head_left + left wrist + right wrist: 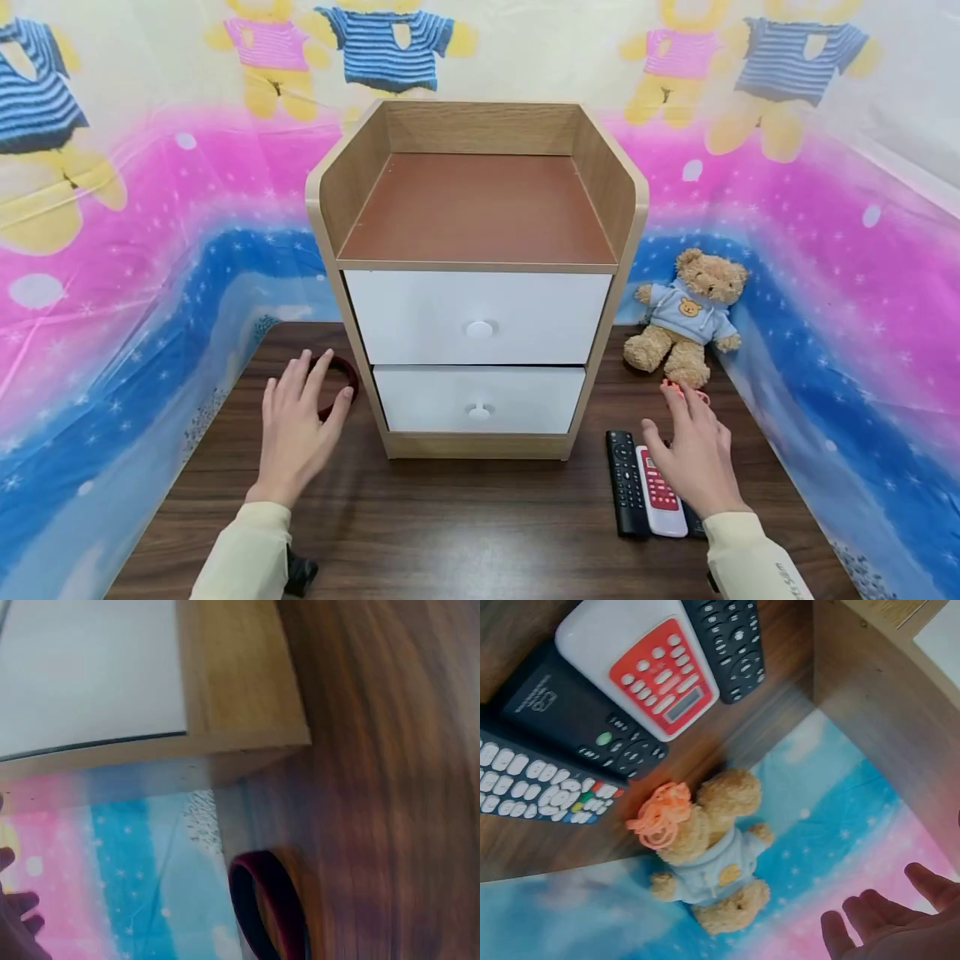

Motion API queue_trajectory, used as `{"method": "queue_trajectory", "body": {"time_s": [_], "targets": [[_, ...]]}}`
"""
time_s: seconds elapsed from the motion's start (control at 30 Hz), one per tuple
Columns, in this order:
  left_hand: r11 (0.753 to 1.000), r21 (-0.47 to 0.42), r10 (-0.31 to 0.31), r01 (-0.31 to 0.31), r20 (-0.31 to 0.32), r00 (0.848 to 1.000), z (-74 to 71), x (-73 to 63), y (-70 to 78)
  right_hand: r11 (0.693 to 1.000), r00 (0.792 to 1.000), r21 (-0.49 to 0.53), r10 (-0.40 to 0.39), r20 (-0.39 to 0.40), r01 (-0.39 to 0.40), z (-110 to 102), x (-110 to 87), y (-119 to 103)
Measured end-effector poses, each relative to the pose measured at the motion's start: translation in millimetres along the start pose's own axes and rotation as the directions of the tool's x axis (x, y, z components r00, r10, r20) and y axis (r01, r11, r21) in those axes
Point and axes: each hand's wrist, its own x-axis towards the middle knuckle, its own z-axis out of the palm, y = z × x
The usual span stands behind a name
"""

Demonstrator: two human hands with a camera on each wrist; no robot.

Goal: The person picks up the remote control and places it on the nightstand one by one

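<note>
My left hand (300,421) is in the air at the left of the small wooden cabinet (480,446), fingers spread and holding nothing. Just beyond it a dark red velvet headband (281,900) stands on the table, partly covered by that hand in the head view. Over the remote controls at the right hovers my right hand (693,454), its fingers loosely extended with nothing in them. Beneath it lie a white remote with a red face (641,667) and several black remotes (731,645). An orange stringy bundle (666,814) lies by the teddy bear's feet, partly hidden in the head view.
Two white drawers, an upper (420,317) and a lower (427,400), with round knobs, front the cabinet; both are closed. A teddy bear (686,308) in a blue top leans against the patterned cloth (817,333) at the right. Dark wooden tabletop (465,533) extends in front.
</note>
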Motion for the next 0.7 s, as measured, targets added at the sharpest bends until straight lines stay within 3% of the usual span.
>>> {"method": "queue_trajectory", "body": {"time_s": [0.13,0.23,0.33,0.4,0.53,0.7], "targets": [[0.977,-0.211,-0.014,0.027,0.063,0.998,-4.1,8.9,9.8,1.0,1.0,-0.007,0.029,0.004,-0.029,0,-2.6,13],[0.933,-0.351,-0.041,0.08,0.117,0.992,-5.8,15.5,18.5,0.997,0.997,-0.013,0.072,0.039,-0.072,2,-4.3,30],[0.898,-0.428,-0.053,0.105,0.131,0.99,-4.4,21.3,26.2,0.988,0.982,-0.024,0.152,0.112,-0.15,5,-7.1,47],[0.883,-0.455,-0.064,0.112,0.12,0.991,-2.6,24.9,31.1,0.975,0.96,-0.022,0.222,0.173,-0.222,8,-9.0,60],[0.878,-0.459,-0.121,0.137,0.064,0.991,0.4,30.8,39.5,0.931,0.893,-0.018,0.355,0.276,-0.365,14,-14.0,85],[0.867,-0.472,-0.169,0.157,0.018,0.985,2.7,33.1,42.8,0.882,0.828,-0.053,0.458,0.324,-0.468,22,-25.3,119]]}}
